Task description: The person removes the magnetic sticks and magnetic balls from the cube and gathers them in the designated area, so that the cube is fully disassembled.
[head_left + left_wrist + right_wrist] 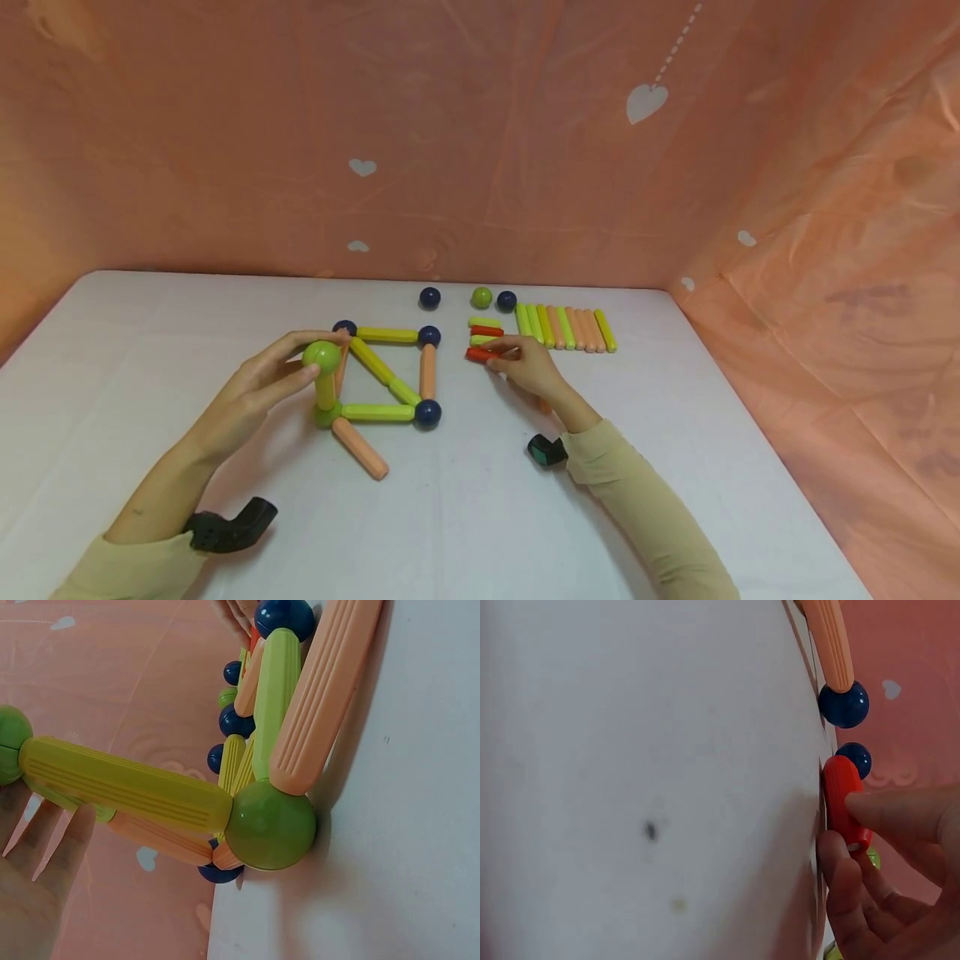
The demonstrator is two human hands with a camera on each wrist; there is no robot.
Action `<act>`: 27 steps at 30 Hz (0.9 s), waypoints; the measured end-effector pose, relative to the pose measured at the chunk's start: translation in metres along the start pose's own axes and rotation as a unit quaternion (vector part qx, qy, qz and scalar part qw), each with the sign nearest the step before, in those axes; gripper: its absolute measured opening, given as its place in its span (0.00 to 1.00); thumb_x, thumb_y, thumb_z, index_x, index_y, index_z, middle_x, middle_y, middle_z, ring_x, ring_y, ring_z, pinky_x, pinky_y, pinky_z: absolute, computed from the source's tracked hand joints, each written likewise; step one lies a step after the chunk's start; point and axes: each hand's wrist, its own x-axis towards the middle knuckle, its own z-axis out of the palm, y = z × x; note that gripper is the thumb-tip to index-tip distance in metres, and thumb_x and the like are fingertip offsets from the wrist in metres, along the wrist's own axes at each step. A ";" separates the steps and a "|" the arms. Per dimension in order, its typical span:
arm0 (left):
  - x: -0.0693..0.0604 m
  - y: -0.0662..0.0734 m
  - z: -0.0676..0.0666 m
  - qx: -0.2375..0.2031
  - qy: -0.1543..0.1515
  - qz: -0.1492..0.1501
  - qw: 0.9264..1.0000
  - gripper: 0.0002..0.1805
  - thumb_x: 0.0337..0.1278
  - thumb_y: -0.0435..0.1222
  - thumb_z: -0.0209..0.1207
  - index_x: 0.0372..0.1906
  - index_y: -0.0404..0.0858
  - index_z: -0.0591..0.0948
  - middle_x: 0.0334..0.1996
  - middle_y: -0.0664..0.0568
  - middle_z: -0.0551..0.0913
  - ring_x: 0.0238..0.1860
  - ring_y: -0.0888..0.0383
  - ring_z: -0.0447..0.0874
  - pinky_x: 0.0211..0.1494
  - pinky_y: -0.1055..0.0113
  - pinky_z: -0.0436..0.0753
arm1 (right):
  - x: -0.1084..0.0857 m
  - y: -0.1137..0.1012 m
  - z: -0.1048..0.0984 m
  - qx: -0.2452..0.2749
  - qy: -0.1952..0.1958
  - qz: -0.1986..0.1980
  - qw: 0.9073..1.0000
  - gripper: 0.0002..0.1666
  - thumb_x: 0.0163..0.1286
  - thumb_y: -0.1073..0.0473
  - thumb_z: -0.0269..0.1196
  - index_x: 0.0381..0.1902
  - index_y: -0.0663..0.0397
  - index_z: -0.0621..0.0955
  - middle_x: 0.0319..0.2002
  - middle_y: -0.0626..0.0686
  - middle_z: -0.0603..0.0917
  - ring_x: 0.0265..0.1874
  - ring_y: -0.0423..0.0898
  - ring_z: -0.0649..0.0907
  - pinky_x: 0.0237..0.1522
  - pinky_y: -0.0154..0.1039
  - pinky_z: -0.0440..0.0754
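At the left, a frame of magnetic sticks and balls lies on the table, with navy balls, a green corner ball [271,825] and a diagonal across it. A yellow stick [127,782] rises from that corner, topped by a green ball [322,356]. My left hand [258,387] holds this top ball between thumb and fingers. An orange stick [360,448] points from the corner toward the front. My right hand [531,367] pinches a short red stick [844,801] between thumb and fingers, close to the table, beside other short sticks [486,323].
Behind my right hand, a row of long sticks [566,327] in green, yellow and orange lies side by side. Loose balls sit near the back edge: a navy one [430,298], a green one [482,297] and another navy one [507,301]. An orange cloth [480,150] hangs behind the table.
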 end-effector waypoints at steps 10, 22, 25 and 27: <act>0.001 0.001 0.000 0.006 0.001 -0.002 1.000 0.21 0.70 0.29 0.45 0.64 0.42 0.71 0.63 0.59 0.73 0.62 0.69 0.69 0.58 0.82 0.65 | -0.002 0.002 -0.003 0.000 0.046 0.010 0.999 0.14 0.66 0.63 0.61 0.50 0.56 0.82 0.51 0.57 0.82 0.41 0.51 0.81 0.36 0.35 0.82; 0.001 0.002 0.001 0.005 0.002 0.005 1.000 0.21 0.70 0.28 0.46 0.64 0.42 0.71 0.63 0.57 0.73 0.61 0.69 0.70 0.58 0.81 0.65 | -0.023 -0.029 0.017 0.065 0.069 -0.100 0.991 0.13 0.64 0.64 0.64 0.46 0.63 0.83 0.44 0.60 0.85 0.40 0.53 0.84 0.45 0.38 0.82; 0.001 0.002 0.001 0.006 0.002 0.001 1.000 0.21 0.70 0.28 0.46 0.64 0.42 0.71 0.63 0.56 0.73 0.61 0.69 0.70 0.58 0.81 0.65 | -0.028 -0.040 0.027 0.094 0.039 -0.138 0.985 0.13 0.64 0.65 0.64 0.46 0.65 0.82 0.44 0.62 0.85 0.39 0.54 0.84 0.46 0.38 0.82; 0.001 0.002 0.001 0.005 0.003 -0.002 1.000 0.21 0.70 0.29 0.46 0.64 0.42 0.71 0.63 0.57 0.73 0.61 0.69 0.70 0.58 0.81 0.65 | -0.032 -0.047 0.035 0.110 0.016 -0.148 0.983 0.13 0.64 0.65 0.64 0.46 0.66 0.82 0.44 0.62 0.85 0.39 0.52 0.84 0.45 0.35 0.81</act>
